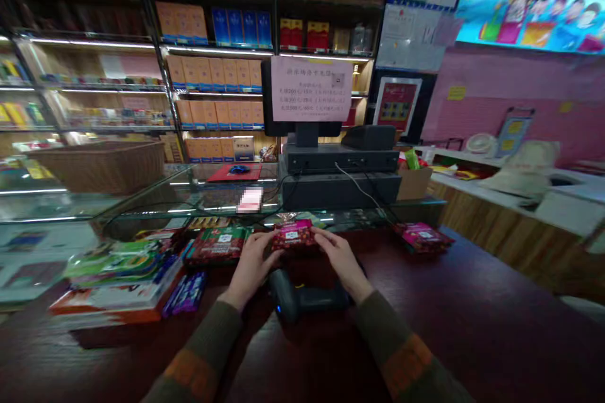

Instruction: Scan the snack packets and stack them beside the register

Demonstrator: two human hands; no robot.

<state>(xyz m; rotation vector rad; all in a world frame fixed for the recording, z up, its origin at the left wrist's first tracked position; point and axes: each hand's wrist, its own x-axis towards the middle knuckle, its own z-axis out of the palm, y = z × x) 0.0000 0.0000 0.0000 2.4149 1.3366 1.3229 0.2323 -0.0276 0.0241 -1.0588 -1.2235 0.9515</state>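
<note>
While left grip [253, 264] and right grip [341, 257] pinch its ends, pink packet [293, 236], long axis crosswise

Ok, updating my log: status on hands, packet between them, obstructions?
Left fingers, right fingers on opposite ends of pink packet. Printed side showing. Scanner on its near side, possibly in the way.

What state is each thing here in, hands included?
Left hand: at the pink packet's left edge
Right hand: at its right edge
Pink packet: between both hands, label showing
Handheld device: lying on table, blue light lit
Wall screen: lit
Shelf lights: lit
</note>
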